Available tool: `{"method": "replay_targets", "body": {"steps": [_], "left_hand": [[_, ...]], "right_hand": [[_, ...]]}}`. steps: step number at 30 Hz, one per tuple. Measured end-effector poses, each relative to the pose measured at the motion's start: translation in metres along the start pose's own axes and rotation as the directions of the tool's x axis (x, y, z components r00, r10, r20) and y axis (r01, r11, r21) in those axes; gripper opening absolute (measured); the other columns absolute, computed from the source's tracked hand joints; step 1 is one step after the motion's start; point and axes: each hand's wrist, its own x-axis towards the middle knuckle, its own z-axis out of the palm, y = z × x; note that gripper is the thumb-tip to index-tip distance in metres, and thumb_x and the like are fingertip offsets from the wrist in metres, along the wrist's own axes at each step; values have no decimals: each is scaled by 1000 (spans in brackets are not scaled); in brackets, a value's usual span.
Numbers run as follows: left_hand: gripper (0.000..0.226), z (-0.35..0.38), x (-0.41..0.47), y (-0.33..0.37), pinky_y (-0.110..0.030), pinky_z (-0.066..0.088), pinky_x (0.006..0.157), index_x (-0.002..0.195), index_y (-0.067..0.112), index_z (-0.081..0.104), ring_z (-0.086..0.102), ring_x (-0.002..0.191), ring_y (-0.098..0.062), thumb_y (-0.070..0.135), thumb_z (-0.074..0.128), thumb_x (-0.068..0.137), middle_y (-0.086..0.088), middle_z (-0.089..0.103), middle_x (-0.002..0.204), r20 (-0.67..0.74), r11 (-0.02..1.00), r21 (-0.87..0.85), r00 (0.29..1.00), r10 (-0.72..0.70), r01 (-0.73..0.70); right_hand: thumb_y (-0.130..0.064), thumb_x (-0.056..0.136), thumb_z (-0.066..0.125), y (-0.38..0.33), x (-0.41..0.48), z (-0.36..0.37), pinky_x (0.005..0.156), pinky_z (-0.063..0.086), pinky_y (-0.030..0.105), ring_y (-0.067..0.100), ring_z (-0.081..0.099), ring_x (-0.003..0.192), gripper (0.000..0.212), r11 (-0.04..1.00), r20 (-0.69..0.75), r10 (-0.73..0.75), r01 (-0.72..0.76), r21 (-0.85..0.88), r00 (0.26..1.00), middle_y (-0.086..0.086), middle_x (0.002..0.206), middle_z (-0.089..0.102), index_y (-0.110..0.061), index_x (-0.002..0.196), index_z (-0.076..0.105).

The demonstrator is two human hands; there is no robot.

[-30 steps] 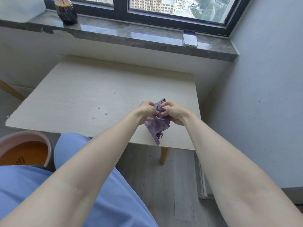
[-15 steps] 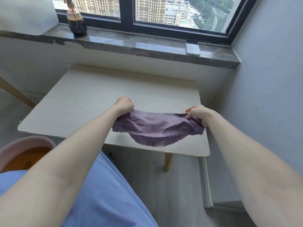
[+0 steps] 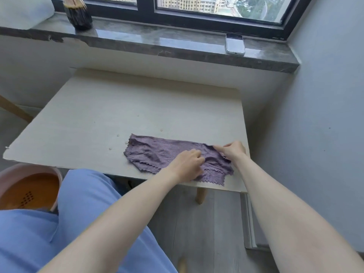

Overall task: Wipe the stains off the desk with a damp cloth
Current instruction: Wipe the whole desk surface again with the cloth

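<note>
A purple cloth [image 3: 157, 152] lies spread flat on the front right part of the pale wooden desk [image 3: 94, 107]. My left hand [image 3: 186, 165] rests on the cloth's middle with bent fingers gathering the fabric. My right hand [image 3: 233, 151] pinches a fold at the cloth's right end, near the desk's right edge. Small whitish stain spots [image 3: 118, 135] dot the desk just left of the cloth, with another spot [image 3: 161, 130] beyond its far edge.
A pink basin [image 3: 29, 191] of orange-tinted water stands on the floor at the lower left, beside my blue-clad knee. On the dark stone windowsill [image 3: 157, 42] lie a phone [image 3: 235, 44] and a dark holder [image 3: 78, 16]. A grey wall closes the right side.
The bunched cloth was pulled open between both hands, then laid flat on the desk. My left hand has shifted from its left end to its middle.
</note>
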Motion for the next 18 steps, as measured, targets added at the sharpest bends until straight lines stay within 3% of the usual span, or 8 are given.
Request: {"method": "replay_targets", "body": {"steps": [2,6,10,13,18], "left_hand": [[23,7,2,5,-35,36,78,100,6,59,49,102,-28,26,52,91,-12,56,106,-1,999,36,1000,20,-20],[18,12,4,10,-34,35,78,102,8,56,49,104,-28,19,45,93,-11,54,108,4,998,68,1000,-6,6],[20,10,6,11,-33,34,75,103,8,56,50,104,-27,20,42,96,-10,54,107,25,999,36,999,-42,41],[32,8,9,11,-35,35,85,106,9,59,52,106,-26,33,40,99,-8,57,109,28,994,52,995,-100,98],[13,14,19,28,-38,37,79,97,8,60,58,96,-31,10,53,86,-11,61,99,-22,998,42,998,-51,52]], "right_hand": [[-49,59,84,2,2,0,85,52,37,26,64,87,42,996,18,-21,22,-88,1000,5,85,70,-16,72,63],[-24,72,77,5,2,-1,85,53,36,27,65,93,21,993,-41,-43,38,-113,998,9,96,71,-18,64,59],[-15,79,60,2,0,0,78,54,32,29,65,85,10,999,-103,-22,18,-38,994,11,92,69,-12,77,69],[-16,81,59,1,2,0,77,53,32,30,65,87,12,1000,-131,-17,17,-3,991,12,95,69,-10,79,70],[-31,84,63,5,6,-2,84,52,34,30,63,95,15,999,-127,-46,49,19,991,10,98,69,-17,84,67]]}}
